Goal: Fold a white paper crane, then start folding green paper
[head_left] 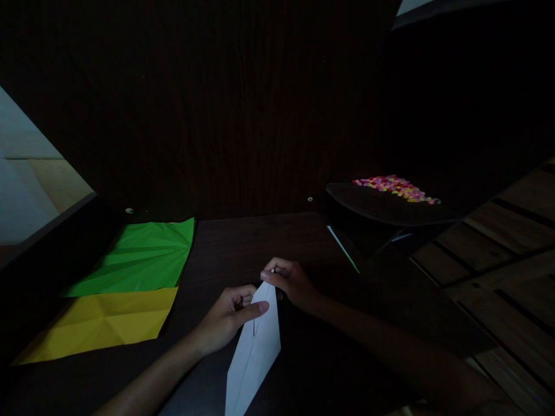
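Dark wooden table (243,242); green sheet (139,257) and yellow sheet (104,323) lie creased at my left. White folded paper (254,352) before me: my left hand (225,318) presses its edge, my right hand (292,283) pinches its top tip.

paper and hands, counted

three paper sheets: one green creased sheet (139,254) and one yellow creased sheet (104,323) at left, one white folded sheet (255,352) at bottom centre. two hands: left hand (228,318), right hand (291,283). one heap of coloured bits (394,188), upper right.

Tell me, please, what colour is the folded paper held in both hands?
White; the paper shows best in the head view.
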A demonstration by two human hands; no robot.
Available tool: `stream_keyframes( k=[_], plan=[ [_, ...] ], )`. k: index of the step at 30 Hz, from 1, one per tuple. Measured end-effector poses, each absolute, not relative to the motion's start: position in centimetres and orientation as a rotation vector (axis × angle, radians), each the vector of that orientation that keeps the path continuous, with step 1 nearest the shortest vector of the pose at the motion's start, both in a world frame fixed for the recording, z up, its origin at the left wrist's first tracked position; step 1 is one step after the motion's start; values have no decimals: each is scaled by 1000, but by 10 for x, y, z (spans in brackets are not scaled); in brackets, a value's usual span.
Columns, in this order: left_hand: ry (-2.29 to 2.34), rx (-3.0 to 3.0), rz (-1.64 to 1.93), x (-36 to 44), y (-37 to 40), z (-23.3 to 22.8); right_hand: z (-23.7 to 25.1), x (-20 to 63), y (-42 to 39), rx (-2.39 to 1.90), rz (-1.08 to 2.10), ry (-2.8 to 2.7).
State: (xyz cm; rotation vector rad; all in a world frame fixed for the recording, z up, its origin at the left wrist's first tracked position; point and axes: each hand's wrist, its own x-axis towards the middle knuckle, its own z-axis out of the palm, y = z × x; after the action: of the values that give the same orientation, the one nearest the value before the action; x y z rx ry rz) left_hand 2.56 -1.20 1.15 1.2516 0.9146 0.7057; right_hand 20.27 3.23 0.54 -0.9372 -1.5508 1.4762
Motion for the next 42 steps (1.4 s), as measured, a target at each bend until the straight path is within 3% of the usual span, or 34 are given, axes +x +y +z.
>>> stream_keyframes(
  k=[11,21,30,37,42],
  plan=[
    [966,1316,728,28,-11,12,3,204,36,-995,1446,-1527],
    [1159,1040,1159,26,-4,10,0,204,36,-938,1712,-1545],
    [1130,851,1268,24,0,11,2,203,38,-991,1452,-1566],
    [1149,967,1221,24,0,10,-3,202,36,-954,1543,-1517],
    [1177,1036,1199,28,-1,12,-3,203,36,-997,1440,-1558]
  ],
)
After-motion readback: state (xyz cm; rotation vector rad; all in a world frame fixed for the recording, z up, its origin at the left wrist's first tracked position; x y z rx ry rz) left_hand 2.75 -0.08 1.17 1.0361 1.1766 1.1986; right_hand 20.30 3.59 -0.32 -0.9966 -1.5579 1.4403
